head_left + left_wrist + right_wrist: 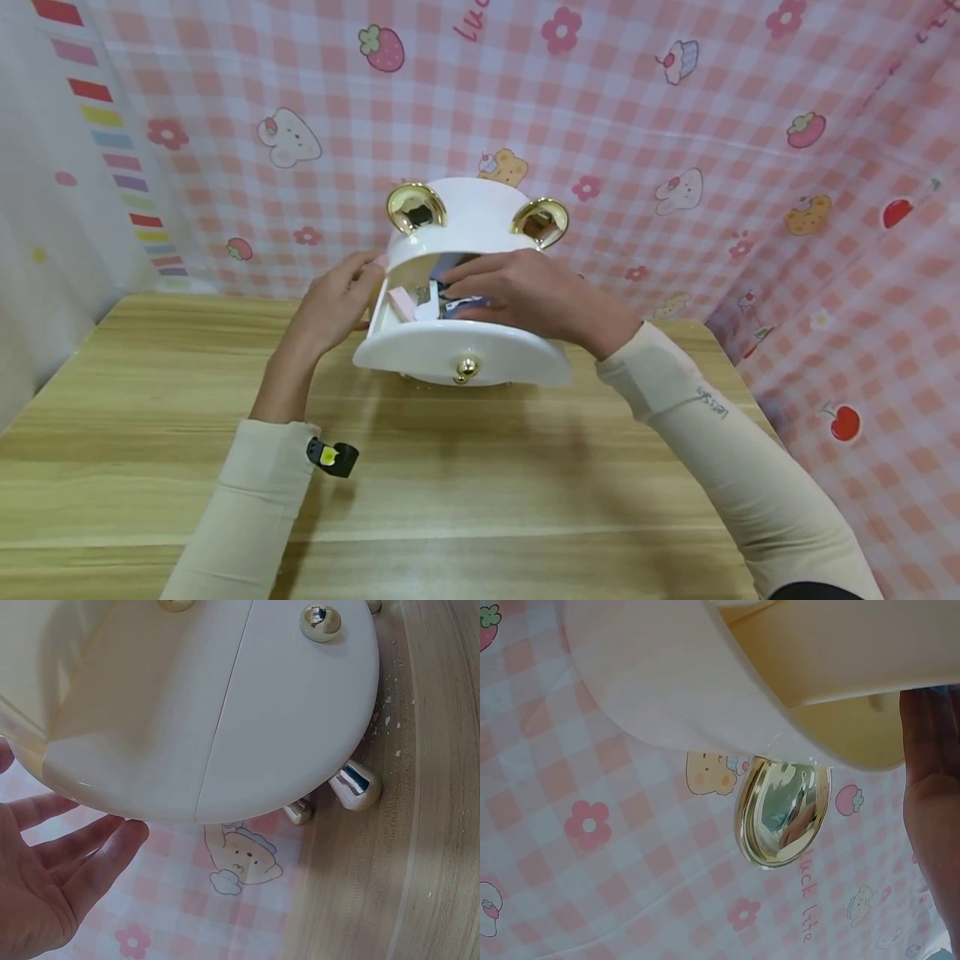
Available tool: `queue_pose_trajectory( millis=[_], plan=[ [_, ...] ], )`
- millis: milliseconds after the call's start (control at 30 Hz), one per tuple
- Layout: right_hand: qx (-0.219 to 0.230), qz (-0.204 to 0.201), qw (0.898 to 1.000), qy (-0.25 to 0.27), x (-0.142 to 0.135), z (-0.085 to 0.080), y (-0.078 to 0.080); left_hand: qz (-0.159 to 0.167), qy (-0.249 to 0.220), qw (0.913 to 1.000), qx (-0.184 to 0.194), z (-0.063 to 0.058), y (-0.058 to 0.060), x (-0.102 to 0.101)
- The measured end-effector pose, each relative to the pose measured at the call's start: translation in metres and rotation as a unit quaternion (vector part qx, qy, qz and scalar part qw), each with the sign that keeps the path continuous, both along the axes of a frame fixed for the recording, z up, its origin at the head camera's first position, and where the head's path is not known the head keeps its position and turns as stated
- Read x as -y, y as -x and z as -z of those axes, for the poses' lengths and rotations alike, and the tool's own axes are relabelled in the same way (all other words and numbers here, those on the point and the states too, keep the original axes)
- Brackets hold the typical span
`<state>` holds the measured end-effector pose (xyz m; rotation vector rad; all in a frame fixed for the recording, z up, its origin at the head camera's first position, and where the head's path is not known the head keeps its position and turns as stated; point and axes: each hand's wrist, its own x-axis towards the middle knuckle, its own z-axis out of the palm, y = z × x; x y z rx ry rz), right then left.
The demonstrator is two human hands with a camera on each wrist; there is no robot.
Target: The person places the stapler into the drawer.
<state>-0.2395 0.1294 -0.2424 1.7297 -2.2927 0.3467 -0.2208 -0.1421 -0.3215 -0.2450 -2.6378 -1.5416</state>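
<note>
A white rounded storage box (480,204) with two gold ears stands on the table, its upper drawer (420,348) pulled out by a gold knob's length of front. My left hand (337,304) rests along the box's left side, and in the left wrist view its extended fingers (105,855) touch the curved edge. Over the drawer's right half, my right hand (517,287) reaches in with its fingertips among the contents. Beside them lie a pink block (402,303), a white piece (429,307) and dark blue items (459,307). Whether the right fingers grip anything is hidden.
The box stands on short gold feet (356,785) on a wood-grain table (465,483). Close behind it hangs a pink checked cloth (465,100), which also runs along the right side. A gold ear (784,814) juts from the box top.
</note>
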Motion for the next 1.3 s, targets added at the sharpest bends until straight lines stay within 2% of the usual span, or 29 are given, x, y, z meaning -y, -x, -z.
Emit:
queue_pose_trajectory(
  millis=[333, 633, 1100, 1200, 1300],
  plan=[
    [-0.006, -0.002, 0.999, 0.048, -0.017, -0.001, -0.003, 0.002, -0.004, 1.0000, 0.006, -0.002, -0.001, 0.000],
    [-0.028, 0.009, 0.997, 0.072, -0.039, -0.001, -0.016, 0.000, -0.006, 0.9999, 0.008, -0.001, -0.002, 0.000],
    [-0.128, 0.026, 0.982, 0.134, -0.055, -0.006, -0.051, -0.007, -0.005, 1.0000, 0.005, 0.000, 0.001, -0.002],
    [-0.163, 0.018, 0.976, 0.145, -0.052, -0.003, -0.061, -0.006, -0.004, 1.0000, 0.003, -0.001, 0.000, -0.001],
    [-0.211, 0.005, 0.965, 0.158, -0.049, 0.002, -0.069, -0.007, 0.000, 1.0000, 0.001, 0.000, 0.000, -0.001]
  ],
)
